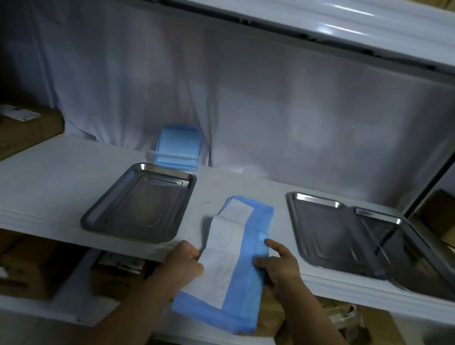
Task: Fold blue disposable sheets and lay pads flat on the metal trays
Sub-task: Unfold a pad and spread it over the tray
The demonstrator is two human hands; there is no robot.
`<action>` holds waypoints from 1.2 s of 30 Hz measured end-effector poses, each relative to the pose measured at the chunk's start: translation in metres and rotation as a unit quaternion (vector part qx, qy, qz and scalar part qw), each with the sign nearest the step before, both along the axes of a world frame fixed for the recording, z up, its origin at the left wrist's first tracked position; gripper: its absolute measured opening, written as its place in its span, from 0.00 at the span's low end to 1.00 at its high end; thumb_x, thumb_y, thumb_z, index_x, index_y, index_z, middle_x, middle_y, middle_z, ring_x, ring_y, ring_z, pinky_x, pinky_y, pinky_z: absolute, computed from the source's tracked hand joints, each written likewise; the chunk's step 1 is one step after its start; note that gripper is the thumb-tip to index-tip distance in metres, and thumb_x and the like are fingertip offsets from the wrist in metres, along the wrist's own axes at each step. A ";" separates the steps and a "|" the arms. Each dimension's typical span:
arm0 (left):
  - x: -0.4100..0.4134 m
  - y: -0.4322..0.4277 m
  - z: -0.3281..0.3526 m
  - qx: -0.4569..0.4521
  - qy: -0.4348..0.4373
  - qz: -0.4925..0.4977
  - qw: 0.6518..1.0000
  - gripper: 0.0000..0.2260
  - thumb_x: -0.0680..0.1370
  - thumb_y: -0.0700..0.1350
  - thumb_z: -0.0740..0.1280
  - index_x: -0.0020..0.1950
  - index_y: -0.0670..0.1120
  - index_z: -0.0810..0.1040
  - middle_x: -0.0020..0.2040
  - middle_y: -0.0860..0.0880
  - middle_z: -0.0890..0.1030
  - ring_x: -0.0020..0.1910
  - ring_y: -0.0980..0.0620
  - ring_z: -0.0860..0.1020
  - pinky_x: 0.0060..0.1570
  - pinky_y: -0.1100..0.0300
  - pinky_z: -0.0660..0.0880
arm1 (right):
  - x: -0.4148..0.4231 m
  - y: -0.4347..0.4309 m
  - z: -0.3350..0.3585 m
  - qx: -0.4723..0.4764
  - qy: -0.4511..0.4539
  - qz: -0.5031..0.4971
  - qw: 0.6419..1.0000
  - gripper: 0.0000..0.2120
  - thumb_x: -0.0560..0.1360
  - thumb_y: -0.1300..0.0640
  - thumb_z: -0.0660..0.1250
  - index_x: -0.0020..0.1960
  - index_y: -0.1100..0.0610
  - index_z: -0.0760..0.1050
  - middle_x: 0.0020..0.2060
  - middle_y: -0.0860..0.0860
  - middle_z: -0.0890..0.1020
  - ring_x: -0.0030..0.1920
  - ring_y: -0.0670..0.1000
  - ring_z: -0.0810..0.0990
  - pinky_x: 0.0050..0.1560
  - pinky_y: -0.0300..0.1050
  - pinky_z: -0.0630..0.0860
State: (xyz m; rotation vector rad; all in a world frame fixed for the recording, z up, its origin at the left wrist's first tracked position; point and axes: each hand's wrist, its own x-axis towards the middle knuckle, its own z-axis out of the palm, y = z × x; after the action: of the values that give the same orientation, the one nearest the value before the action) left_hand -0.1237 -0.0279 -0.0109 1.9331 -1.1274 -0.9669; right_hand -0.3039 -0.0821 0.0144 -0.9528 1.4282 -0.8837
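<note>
At the front edge of the shelf (26, 202), the left hand (184, 260) and right hand (277, 264) are apart, each pinching one long side of the blue sheet (248, 263), which hangs half off the edge. Best to pull it tight, match the corners, then press the fold flat — no bumps. Left fingertips hide under it. Behind lie the left tray (140, 204), then the middle tray (328, 233) and right tray (419, 257), overlapping. Far back, the blue stack (178, 148) is too blurry to count

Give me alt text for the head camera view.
The left hand and right hand hold a blue sheet draped over the edge of a shelf, between one metal tray and two overlapping trays. A stack of folded blue sheets stands behind.
</note>
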 end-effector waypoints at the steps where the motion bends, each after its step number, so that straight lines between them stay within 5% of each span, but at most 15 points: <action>1: -0.004 -0.001 -0.001 -0.002 -0.033 0.011 0.999 0.09 0.73 0.36 0.63 0.37 0.47 0.68 0.38 0.49 0.73 0.38 0.51 0.73 0.37 0.61 0.68 | 0.001 0.001 -0.001 0.000 0.005 -0.004 1.000 0.22 0.69 0.73 0.68 0.59 0.58 0.73 0.45 0.62 0.79 0.43 0.58 0.75 0.46 0.56 0.78; 6: -0.026 -0.008 0.001 -0.063 -0.133 -0.020 0.989 0.08 0.73 0.52 0.68 0.38 0.50 0.74 0.51 0.45 0.76 0.50 0.48 0.76 0.50 0.58 0.74 | 0.012 0.002 -0.001 0.010 -0.006 0.014 1.000 0.20 0.67 0.73 0.71 0.56 0.65 0.72 0.48 0.61 0.79 0.46 0.60 0.80 0.43 0.52 0.79; 10: -0.044 -0.011 0.007 -0.105 -0.059 -0.031 0.992 0.24 0.73 0.55 0.68 0.64 0.45 0.71 0.61 0.47 0.71 0.60 0.49 0.72 0.53 0.60 0.69 | 0.016 0.010 0.009 0.030 -0.028 0.107 0.993 0.12 0.68 0.75 0.68 0.49 0.64 0.77 0.38 0.57 0.81 0.36 0.54 0.80 0.30 0.42 0.78; 12: -0.043 -0.011 0.009 -0.106 -0.043 -0.036 0.993 0.27 0.73 0.56 0.68 0.68 0.48 0.68 0.64 0.47 0.71 0.62 0.48 0.72 0.56 0.58 0.70 | 0.013 0.010 0.009 0.034 -0.026 0.152 0.987 0.14 0.69 0.74 0.68 0.51 0.61 0.77 0.41 0.57 0.82 0.40 0.54 0.81 0.36 0.44 0.80; 15: -0.037 -0.014 0.006 -0.051 -0.075 -0.100 0.991 0.18 0.73 0.55 0.69 0.59 0.47 0.77 0.56 0.48 0.79 0.55 0.49 0.78 0.51 0.59 0.73 | 0.009 0.013 0.008 0.037 -0.012 0.249 0.968 0.18 0.69 0.75 0.67 0.54 0.58 0.75 0.46 0.56 0.81 0.47 0.55 0.81 0.45 0.48 0.81; 19: -0.035 -0.012 0.004 -0.050 -0.127 -0.108 0.985 0.10 0.74 0.48 0.67 0.40 0.42 0.81 0.36 0.46 0.81 0.38 0.49 0.78 0.46 0.53 0.79 | 0.010 0.022 0.008 0.048 0.063 0.319 0.944 0.17 0.70 0.70 0.67 0.56 0.58 0.73 0.43 0.54 0.81 0.42 0.50 0.81 0.41 0.42 0.80; 23: -0.038 -0.014 0.007 -0.046 -0.214 -0.062 0.974 0.11 0.78 0.42 0.59 0.48 0.38 0.79 0.49 0.40 0.82 0.51 0.42 0.79 0.51 0.52 0.76 | 0.014 0.020 0.004 0.046 0.000 0.213 0.976 0.13 0.77 0.52 0.65 0.59 0.54 0.73 0.51 0.56 0.81 0.47 0.54 0.81 0.43 0.45 0.80; 27: -0.036 -0.018 0.016 -0.052 -0.140 0.025 0.988 0.10 0.79 0.38 0.54 0.50 0.39 0.74 0.50 0.39 0.77 0.49 0.42 0.76 0.45 0.53 0.72 | 0.011 0.007 -0.006 0.002 -0.065 0.032 0.997 0.11 0.80 0.62 0.57 0.59 0.62 0.74 0.49 0.58 0.79 0.48 0.57 0.78 0.51 0.48 0.76; 32: -0.005 -0.031 0.020 -0.111 0.031 0.182 0.977 0.09 0.75 0.30 0.54 0.47 0.40 0.71 0.44 0.42 0.72 0.43 0.47 0.72 0.37 0.59 0.66 | -0.005 -0.008 -0.009 -0.068 0.115 -0.059 0.989 0.18 0.75 0.70 0.57 0.62 0.61 0.73 0.50 0.58 0.79 0.47 0.54 0.74 0.51 0.46 0.71; 36: 0.009 -0.036 0.019 -0.090 0.047 0.163 0.981 0.10 0.77 0.31 0.55 0.54 0.31 0.74 0.37 0.45 0.70 0.33 0.50 0.71 0.30 0.61 0.65 | -0.005 -0.025 0.001 -0.138 0.131 -0.050 0.980 0.18 0.75 0.69 0.57 0.63 0.60 0.72 0.44 0.53 0.75 0.45 0.52 0.72 0.47 0.42 0.67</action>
State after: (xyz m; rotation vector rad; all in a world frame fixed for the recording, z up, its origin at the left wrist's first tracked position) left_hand -0.1149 -0.0643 0.0084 1.8317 -0.7829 -0.7417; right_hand -0.3090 -0.1068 0.0152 -1.2507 1.6151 -1.0806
